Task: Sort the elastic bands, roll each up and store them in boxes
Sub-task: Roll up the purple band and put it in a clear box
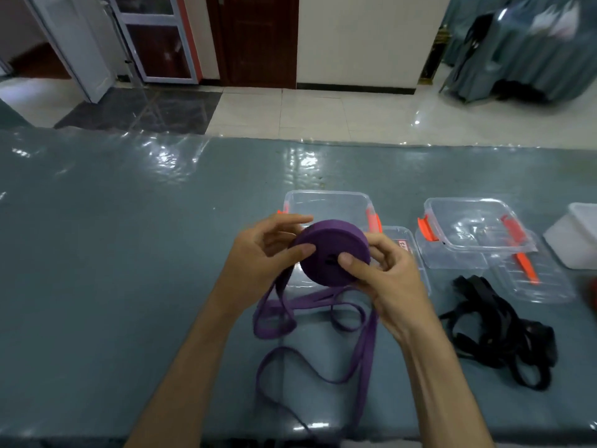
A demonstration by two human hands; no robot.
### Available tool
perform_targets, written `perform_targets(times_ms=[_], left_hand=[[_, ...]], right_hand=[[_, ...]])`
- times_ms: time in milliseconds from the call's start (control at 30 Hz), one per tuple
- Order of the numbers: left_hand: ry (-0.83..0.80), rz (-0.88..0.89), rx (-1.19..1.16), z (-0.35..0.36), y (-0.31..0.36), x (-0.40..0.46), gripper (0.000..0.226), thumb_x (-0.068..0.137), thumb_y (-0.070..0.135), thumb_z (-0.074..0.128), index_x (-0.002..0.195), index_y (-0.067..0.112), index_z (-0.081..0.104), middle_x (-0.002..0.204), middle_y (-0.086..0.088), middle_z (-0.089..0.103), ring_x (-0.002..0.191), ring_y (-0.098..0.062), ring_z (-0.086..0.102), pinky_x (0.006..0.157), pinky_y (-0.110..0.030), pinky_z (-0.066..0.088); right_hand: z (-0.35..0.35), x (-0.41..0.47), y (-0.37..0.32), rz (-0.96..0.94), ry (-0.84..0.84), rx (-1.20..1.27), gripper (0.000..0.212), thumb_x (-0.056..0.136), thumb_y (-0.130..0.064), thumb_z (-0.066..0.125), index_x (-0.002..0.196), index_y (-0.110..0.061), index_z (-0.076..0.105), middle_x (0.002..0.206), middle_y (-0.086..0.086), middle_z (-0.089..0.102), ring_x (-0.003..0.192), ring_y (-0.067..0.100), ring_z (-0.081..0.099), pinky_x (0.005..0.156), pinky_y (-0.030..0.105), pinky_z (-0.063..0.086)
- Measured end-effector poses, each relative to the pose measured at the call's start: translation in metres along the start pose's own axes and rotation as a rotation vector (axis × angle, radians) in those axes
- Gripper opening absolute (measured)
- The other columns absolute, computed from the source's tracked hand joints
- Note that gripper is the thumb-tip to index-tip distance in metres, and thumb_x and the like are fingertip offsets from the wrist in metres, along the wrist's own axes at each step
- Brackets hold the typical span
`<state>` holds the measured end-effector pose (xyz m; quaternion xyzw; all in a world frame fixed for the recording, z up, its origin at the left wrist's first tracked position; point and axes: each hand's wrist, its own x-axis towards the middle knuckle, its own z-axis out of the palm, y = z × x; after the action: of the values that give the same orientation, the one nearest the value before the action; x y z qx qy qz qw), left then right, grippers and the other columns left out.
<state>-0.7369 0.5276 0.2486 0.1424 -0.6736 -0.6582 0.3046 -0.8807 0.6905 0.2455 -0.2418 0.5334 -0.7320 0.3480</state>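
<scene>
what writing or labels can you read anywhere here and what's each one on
No text here can be read.
A small red and white label sits on the clear lid just behind the right hand; its marks are too blurred and small to read.
The purple roll, black bands and clear boxes show no print.

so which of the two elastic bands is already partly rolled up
The purple band: both hands hold its wound coil, tail trailing on the table. The black band lies loose in a tangle at the right.
</scene>
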Motion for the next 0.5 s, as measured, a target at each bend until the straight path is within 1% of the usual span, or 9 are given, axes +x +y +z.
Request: perform_targets(times_ms=[67,100,167,233,300,400,433,500], left_hand=[[0.018,-0.011,0.003,-0.007,-0.003,-0.002,0.036,0.079,0.007,0.089,0.11,0.021,0.075,0.099,-0.002,0.079,0.091,-0.016,0.077,0.086,-0.023,0.06],[0.024,-0.013,0.006,-0.007,-0.006,-0.004,0.033,0.078,0.007,0.09,0.105,0.019,0.076,0.097,-0.003,0.08,0.089,-0.016,0.077,0.084,-0.023,0.06],[0.04,-0.032,-0.018,-0.006,-0.012,-0.009,0.026,0.076,0.011,0.091,0.1,0.016,0.08,0.096,-0.005,0.082,0.089,-0.017,0.078,0.083,-0.024,0.061],[0.046,-0.066,-0.074,-0.008,-0.019,-0.013,0.028,0.076,0.014,0.088,0.103,0.009,0.082,0.102,-0.007,0.082,0.097,-0.019,0.079,0.09,-0.029,0.062],[-0.001,-0.074,-0.074,-0.013,-0.024,-0.017,0.034,0.079,0.013,0.084,0.111,0.004,0.08,0.111,-0.006,0.081,0.105,-0.018,0.076,0.097,-0.03,0.06],[-0.071,-0.064,-0.054,-0.016,-0.022,-0.016,0.035,0.081,0.012,0.081,0.116,0.009,0.079,0.11,-0.003,0.079,0.105,-0.014,0.075,0.096,-0.024,0.057],[-0.069,-0.057,-0.041,-0.014,-0.019,-0.013,0.034,0.081,0.015,0.082,0.115,0.01,0.08,0.108,-0.004,0.08,0.103,-0.015,0.076,0.094,-0.024,0.058],[-0.017,-0.047,-0.024,-0.007,-0.016,-0.007,0.031,0.078,0.019,0.086,0.108,0.016,0.081,0.101,-0.001,0.082,0.094,-0.013,0.078,0.087,-0.022,0.06]], right_hand=[[-0.004,-0.003,-0.004,0.007,-0.075,-0.142,0.039,0.065,-0.014,0.096,0.099,-0.018,0.078,0.105,0.014,0.081,0.091,0.024,0.08,0.076,0.029,0.064],[-0.006,-0.005,-0.004,0.013,-0.092,-0.198,0.039,0.065,-0.012,0.096,0.099,-0.019,0.078,0.105,0.013,0.081,0.092,0.025,0.081,0.076,0.029,0.064],[-0.008,-0.008,-0.001,0.015,-0.088,-0.247,0.042,0.068,-0.009,0.097,0.105,-0.017,0.08,0.107,0.013,0.082,0.094,0.027,0.08,0.078,0.029,0.064],[-0.006,-0.013,0.007,0.021,-0.046,-0.196,0.045,0.068,-0.007,0.096,0.11,-0.014,0.08,0.107,0.015,0.081,0.095,0.028,0.08,0.078,0.029,0.064],[-0.003,-0.019,0.016,0.028,0.024,-0.134,0.047,0.063,-0.007,0.098,0.107,-0.012,0.081,0.106,0.018,0.081,0.093,0.029,0.081,0.076,0.03,0.064],[-0.002,-0.025,0.029,0.054,0.08,-0.066,0.045,0.059,-0.011,0.095,0.1,-0.009,0.079,0.103,0.02,0.081,0.088,0.026,0.081,0.074,0.03,0.064],[-0.001,-0.025,0.031,0.063,0.082,-0.048,0.044,0.059,-0.01,0.095,0.099,-0.008,0.077,0.102,0.02,0.081,0.086,0.026,0.081,0.073,0.029,0.064],[-0.002,-0.023,0.031,0.066,0.071,-0.033,0.038,0.062,-0.007,0.093,0.095,-0.01,0.074,0.1,0.019,0.081,0.084,0.025,0.081,0.071,0.029,0.064]])
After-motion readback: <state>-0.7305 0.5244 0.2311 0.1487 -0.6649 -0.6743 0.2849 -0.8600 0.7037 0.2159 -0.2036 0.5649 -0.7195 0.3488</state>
